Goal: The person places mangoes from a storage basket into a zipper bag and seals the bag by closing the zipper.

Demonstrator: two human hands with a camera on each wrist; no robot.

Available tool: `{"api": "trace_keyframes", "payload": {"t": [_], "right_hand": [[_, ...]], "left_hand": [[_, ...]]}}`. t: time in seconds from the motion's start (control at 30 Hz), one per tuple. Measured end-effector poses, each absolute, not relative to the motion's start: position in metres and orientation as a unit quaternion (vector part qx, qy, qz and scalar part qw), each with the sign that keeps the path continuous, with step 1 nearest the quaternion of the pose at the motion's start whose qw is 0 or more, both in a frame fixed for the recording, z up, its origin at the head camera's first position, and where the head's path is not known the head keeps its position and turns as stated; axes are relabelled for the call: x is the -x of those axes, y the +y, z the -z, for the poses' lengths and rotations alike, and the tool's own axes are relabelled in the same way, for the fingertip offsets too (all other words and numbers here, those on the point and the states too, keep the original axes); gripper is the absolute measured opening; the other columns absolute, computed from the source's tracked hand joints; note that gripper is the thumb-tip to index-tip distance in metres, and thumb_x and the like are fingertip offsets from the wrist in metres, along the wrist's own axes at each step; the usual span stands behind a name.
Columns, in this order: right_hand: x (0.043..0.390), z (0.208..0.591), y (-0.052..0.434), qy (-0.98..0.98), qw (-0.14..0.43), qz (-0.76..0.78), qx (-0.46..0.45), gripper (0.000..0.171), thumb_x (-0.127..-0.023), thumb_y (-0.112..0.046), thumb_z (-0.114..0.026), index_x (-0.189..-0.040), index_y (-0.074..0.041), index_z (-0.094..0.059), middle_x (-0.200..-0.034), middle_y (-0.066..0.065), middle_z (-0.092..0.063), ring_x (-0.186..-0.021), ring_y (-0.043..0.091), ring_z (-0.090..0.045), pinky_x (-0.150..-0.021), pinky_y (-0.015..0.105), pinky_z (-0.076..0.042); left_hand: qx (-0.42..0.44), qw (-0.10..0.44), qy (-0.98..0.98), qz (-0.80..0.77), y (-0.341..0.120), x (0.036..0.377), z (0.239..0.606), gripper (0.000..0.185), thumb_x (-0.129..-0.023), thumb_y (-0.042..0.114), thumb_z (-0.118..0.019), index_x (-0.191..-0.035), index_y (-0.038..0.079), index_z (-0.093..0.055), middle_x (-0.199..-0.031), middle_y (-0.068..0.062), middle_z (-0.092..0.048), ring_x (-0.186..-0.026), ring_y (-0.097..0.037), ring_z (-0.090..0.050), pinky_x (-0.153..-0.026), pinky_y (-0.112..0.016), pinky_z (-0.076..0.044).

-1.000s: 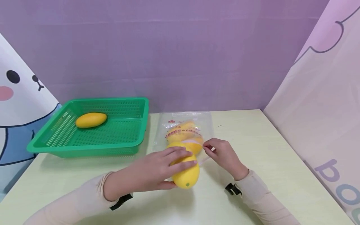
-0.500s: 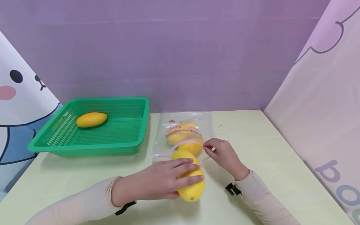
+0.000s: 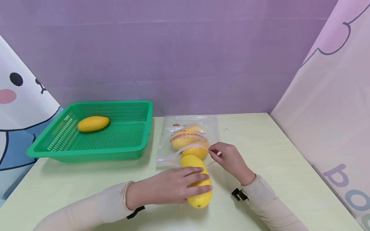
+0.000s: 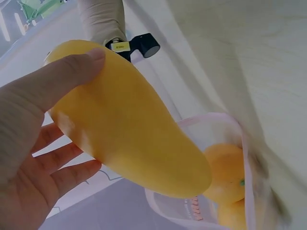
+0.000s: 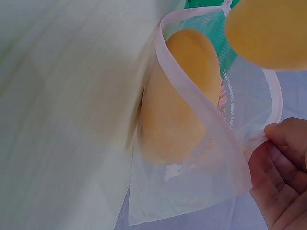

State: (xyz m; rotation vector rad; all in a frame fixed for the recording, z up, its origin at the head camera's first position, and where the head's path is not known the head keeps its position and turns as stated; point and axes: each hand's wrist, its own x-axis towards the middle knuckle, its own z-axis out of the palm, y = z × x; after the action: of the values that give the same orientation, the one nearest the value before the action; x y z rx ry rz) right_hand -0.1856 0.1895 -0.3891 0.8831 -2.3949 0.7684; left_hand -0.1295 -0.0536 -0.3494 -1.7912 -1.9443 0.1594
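Note:
My left hand [image 3: 170, 186] grips a yellow mango [image 3: 202, 192], fingers over its top and thumb [image 4: 76, 72] on the other side. The mango's far tip points at the mouth of a clear plastic zip bag [image 3: 164, 138] with red print. Its pinkish rim stands apart in a loop, seen in the left wrist view as a bag mouth [image 4: 244, 158]. Two more mangoes lie inside the bag, one [image 3: 195, 152] near the mouth and one [image 3: 185, 136] deeper. My right hand [image 3: 231, 160] pinches the rim's right side between thumb [image 5: 283, 132] and fingers.
A green basket [image 3: 86, 155] with perforated walls stands at the left back, with one mango [image 3: 93, 124] in it. A purple cloth wall [image 3: 185, 57] rises behind the table [image 3: 260, 144], and a printed sheet [image 3: 332, 112] borders the right side.
My left hand has drawn the mango back toward me and slightly right, away from the bagged mangoes. The bag's rim now shows in full. My right hand keeps its place on the rim.

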Motion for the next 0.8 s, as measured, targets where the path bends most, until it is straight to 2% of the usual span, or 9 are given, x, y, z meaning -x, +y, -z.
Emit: {"api": "trace_keyframes", "payload": {"t": [0.3,0.8], "right_hand": [[0.186,0.39,0.19,-0.872,0.238,-0.277,-0.326,0.007,-0.079,0.0,-0.072,-0.085,-0.003,-0.07,-0.079,0.001,-0.066,-0.068,0.01,-0.061,-0.056,0.017,-0.051],[0.185,0.388,0.189,-0.879,0.234,-0.27,-0.316,0.007,-0.079,0.0,-0.072,-0.085,-0.003,-0.07,-0.079,0.002,-0.066,-0.068,0.011,-0.061,-0.057,0.017,-0.051]], "left_hand": [[0.661,0.255,-0.699,-0.095,-0.051,0.135,0.361,0.051,-0.088,0.009,-0.063,-0.135,0.018,-0.046,-0.133,-0.004,-0.052,-0.127,-0.023,-0.045,-0.107,-0.03,-0.034],[0.662,0.245,-0.692,-0.149,-0.043,0.135,0.368,0.055,-0.091,0.013,-0.06,-0.141,0.019,-0.039,-0.141,-0.001,-0.045,-0.132,-0.022,-0.04,-0.105,-0.031,-0.037]]}}
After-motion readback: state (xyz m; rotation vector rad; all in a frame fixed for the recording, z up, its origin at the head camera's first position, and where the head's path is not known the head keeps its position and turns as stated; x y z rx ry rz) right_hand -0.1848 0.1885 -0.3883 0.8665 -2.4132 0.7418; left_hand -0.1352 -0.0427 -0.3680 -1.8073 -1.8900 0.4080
